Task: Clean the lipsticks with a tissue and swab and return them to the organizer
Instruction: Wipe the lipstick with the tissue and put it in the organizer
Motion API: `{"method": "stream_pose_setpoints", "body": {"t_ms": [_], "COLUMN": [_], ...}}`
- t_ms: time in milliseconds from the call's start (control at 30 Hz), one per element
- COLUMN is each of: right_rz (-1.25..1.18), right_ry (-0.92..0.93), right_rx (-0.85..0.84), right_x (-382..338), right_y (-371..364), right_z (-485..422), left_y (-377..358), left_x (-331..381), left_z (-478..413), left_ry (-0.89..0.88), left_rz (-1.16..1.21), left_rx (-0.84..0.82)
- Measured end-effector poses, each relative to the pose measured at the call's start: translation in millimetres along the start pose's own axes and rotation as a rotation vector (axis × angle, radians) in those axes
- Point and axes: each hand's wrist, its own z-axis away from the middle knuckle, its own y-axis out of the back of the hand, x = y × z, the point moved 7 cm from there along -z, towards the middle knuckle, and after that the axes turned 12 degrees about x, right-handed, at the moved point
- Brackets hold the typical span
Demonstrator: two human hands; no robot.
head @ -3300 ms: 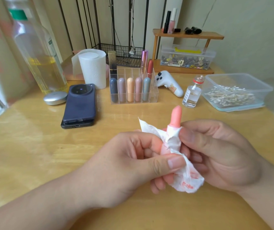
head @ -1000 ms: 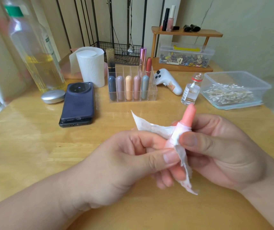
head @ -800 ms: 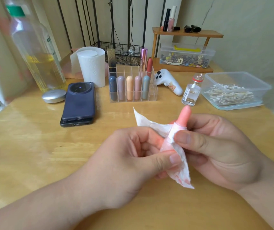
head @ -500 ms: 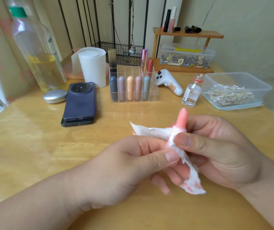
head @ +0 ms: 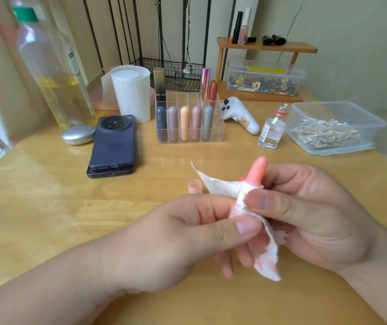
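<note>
Centrally, one lipstick (head: 257,170), one tissue (head: 266,261), one loose cap (head: 194,186).

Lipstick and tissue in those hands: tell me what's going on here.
A person is wiping an open pink lipstick with a tissue. The left hand holds its base; the right hand pinches the stained tissue around the tube below the tip. A small cap stands on the table. Five other lipsticks stand in the organizer.
</note>
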Motion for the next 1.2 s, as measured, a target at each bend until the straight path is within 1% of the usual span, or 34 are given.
{"method": "stream_pose_setpoints", "body": {"t_ms": [33, 67, 133, 200, 333, 367, 400, 467, 500, 567, 633, 733, 800, 833, 900, 1000, 1067, 1133, 1200], "right_rz": [0.008, 0.004, -0.015, -0.015, -0.037, -0.011, 0.014, 0.005, -0.008, -0.008, -0.005, 0.075, 0.085, 0.074, 0.082, 0.086, 0.030, 0.028, 0.066], "right_ry": [-0.002, 0.002, 0.016, 0.036, 0.053, 0.055, 0.053, 0.032, 0.023, 0.021, 0.036, 0.067, 0.076, 0.077, 0.081, 0.067, 0.039, 0.030, 0.039], "right_rx": [0.003, 0.007, 0.006, 0.025, 0.041, 0.045, 0.044, 0.011, -0.010, -0.018, 0.001, 0.054, 0.070, 0.070, 0.073, 0.062, 0.041, 0.042, 0.062], "right_x": [0, 0, -1, -2, -4, -4, -4, -4, -3, -4, -4, -4, -3, -2, -3, -3, -3, -3, -2], "right_y": [2, 4, 5, 4, 3, 3, 4, 4, 3, 4, 7, 9, 8, 8, 8, 10, 9, 11, 12], "right_z": [0, -1, -1, -1, 1, 0, -1, 0, 0, 0, -1, -2, -1, -1, -1, -1, -1, -1, -1], "left_y": [-2, -1, 3, 5, 10, 12, 11, 5, 3, 3, 5, 12, 16, 17, 16, 9, 5, 4, 7], "left_x": [0, 0, 0, 3, 6, 4, 3, 4, 3, 3, 4, 4, 2, 1, 0, 3, 2, 3, 3], "left_z": [0, -1, -3, -2, 0, 0, -1, -1, -1, -1, -2, 1, 3, 3, 2, -1, -1, -1, -1], "left_ry": [0.004, -0.003, -0.047, -0.087, -0.145, -0.134, -0.113, -0.079, -0.057, -0.037, -0.070, -0.131, -0.128, -0.105, -0.073, -0.047, -0.025, -0.032, -0.062], "left_rz": [0.014, 0.006, -0.040, -0.030, -0.083, -0.085, -0.058, -0.005, 0.002, -0.016, -0.054, -0.062, -0.131, -0.139, -0.113, -0.088, -0.100, -0.086, -0.055], "left_rx": [-0.026, -0.015, 0.066, 0.140, 0.250, 0.250, 0.209, 0.064, 0.017, 0.011, 0.101, 0.269, 0.384, 0.407, 0.360, 0.139, 0.053, 0.077, 0.171]}}
